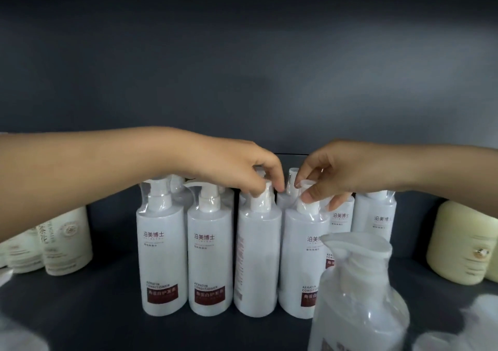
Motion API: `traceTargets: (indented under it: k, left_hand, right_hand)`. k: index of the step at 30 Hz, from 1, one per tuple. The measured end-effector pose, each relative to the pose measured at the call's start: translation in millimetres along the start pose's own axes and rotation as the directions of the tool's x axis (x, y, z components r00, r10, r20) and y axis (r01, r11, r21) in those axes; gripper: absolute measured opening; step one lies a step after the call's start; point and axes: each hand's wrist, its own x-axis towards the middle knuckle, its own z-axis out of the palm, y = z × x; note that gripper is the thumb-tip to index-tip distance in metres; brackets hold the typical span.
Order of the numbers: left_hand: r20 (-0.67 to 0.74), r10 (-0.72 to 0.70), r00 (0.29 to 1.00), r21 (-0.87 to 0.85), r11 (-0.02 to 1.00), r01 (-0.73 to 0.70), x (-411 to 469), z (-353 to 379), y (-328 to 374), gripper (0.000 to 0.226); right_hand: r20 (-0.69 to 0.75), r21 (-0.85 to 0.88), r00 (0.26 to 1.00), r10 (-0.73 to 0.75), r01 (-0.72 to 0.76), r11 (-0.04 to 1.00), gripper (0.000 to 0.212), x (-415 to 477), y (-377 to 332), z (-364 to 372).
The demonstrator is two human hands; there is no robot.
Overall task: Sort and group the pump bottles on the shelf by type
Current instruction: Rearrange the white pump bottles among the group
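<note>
Pump bottles (210, 256) stood in a tight row at the middle of the shelf (107, 310), white and shrink-wrapped, with more of the same behind them towards the back edge. The left hand (237, 162) had its fingers (272, 173) curled down round the pump head of the third bottle (257, 256), which faced sideways (its front label did not show). The right hand (339, 170) pinched the pump of the fourth bottle (299, 256) between thumb and forefinger.

Both holds were high up, on slick wrap, so a bottle could probably swing or slip if lifted by the pump alone. The row was packed close, and a twist or tug might well knock a neighbour over. A loose bottle (358, 296) stood blurred near the front edge, just below the right forearm, and a dropped elbow could tip it off. Cream bottles (67, 237) at the left end and a cream tub (455, 245) at the right end stood well apart.
</note>
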Motion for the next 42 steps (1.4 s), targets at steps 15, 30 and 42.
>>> traceTargets:
  k: [15,30,42]
  left_hand:
    - [-0.16,0.009,0.987,0.06,0.998,0.0,11.6,5.9,-1.1,0.023]
    - [-0.176,0.011,0.984,0.194,0.981,0.023,9.3,11.8,0.0,0.038]
    - [-0.161,0.084,0.983,0.162,0.985,-0.058,11.8,6.6,0.3,0.023]
  right_hand:
    - [0.024,0.023,0.999,-0.042,0.041,0.999,0.02,-4.8,7.0,-3.4]
    - [0.075,-0.05,0.991,-0.109,0.113,0.992,0.03,-2.3,17.2,-4.1]
    - [-0.138,-0.139,0.989,0.051,-0.07,0.988,0.031,-8.1,1.6,10.4]
